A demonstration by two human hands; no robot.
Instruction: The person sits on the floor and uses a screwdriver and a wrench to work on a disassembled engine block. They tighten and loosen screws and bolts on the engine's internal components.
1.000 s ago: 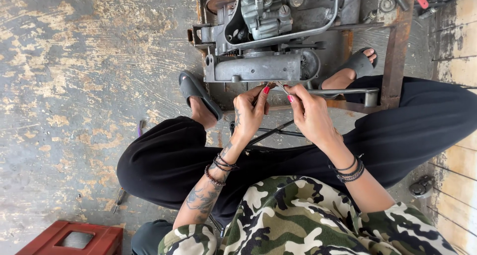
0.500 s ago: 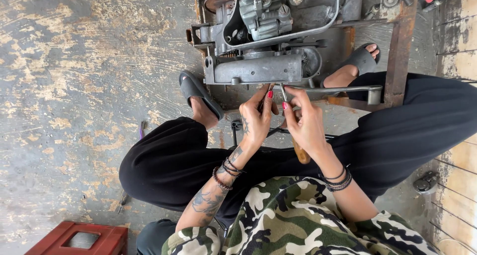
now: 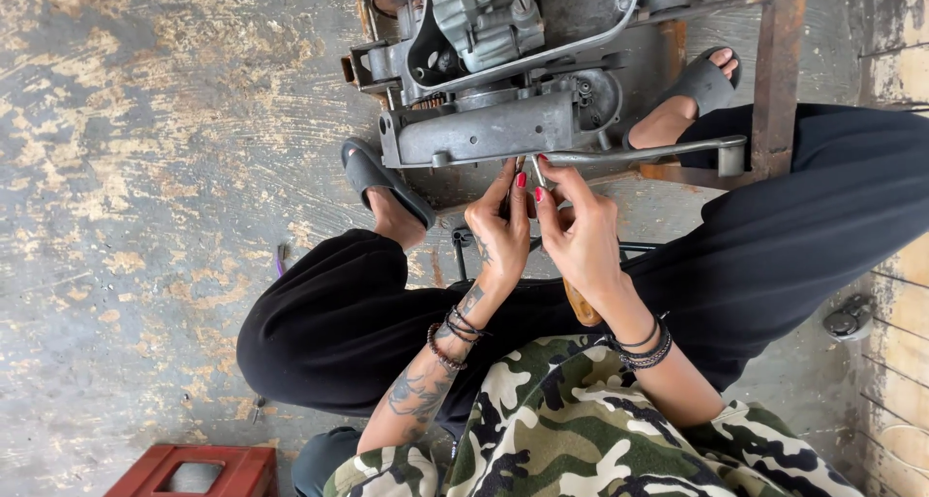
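A grey engine [image 3: 503, 81] sits on a rusty metal frame [image 3: 779, 71] on the floor in front of me. My right hand [image 3: 584, 238] is shut on a screwdriver [image 3: 538, 172]. Its wooden handle sticks out below my wrist and its metal shaft points at the engine's near edge. Pressed against the right hand, my left hand [image 3: 498, 231] pinches the shaft close to the tip with its fingertips. Both hands sit just under a long grey lever [image 3: 644, 152] on the engine. The tip itself is hidden by my fingers.
My feet in dark sandals [image 3: 382, 180] rest on either side of the engine. A red crate [image 3: 194, 470] stands at the lower left. A small purple-handled tool [image 3: 281, 258] lies on the worn concrete, and a round metal part [image 3: 850, 318] sits at the right.
My two hands have come together and moved up to the engine's near edge. The screwdriver shaft now stands between my fingertips.
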